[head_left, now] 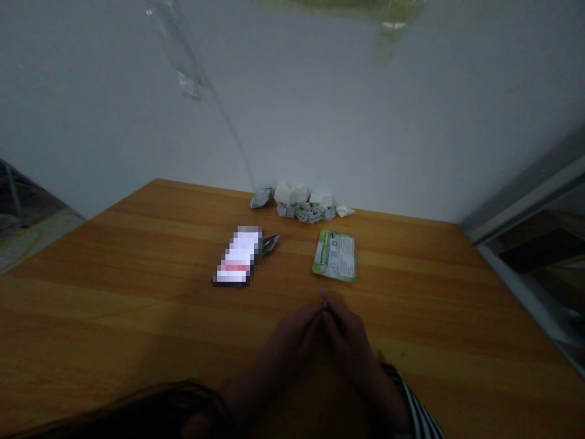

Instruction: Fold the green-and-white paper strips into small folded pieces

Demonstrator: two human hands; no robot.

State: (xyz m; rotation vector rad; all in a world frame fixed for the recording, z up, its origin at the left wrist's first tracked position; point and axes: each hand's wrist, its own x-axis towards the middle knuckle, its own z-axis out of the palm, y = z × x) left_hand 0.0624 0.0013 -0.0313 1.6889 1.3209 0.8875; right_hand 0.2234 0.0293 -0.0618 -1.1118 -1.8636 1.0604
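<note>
My left hand [292,341] and my right hand [351,347] meet at the near middle of the wooden table [137,292], fingertips pinched together. Between the fingertips sits a tiny object [325,303] that I cannot make out in the dim light. A striped cuff [411,402] shows on my right wrist. Just beyond the hands lies a flat green and white packet [335,255].
A white and red card-like item [238,256] lies left of the packet, with a small dark wrapper [269,243] at its corner. A heap of crumpled wrappers and white paper [301,204] sits by the white wall. The table's right edge borders a metal frame [525,201].
</note>
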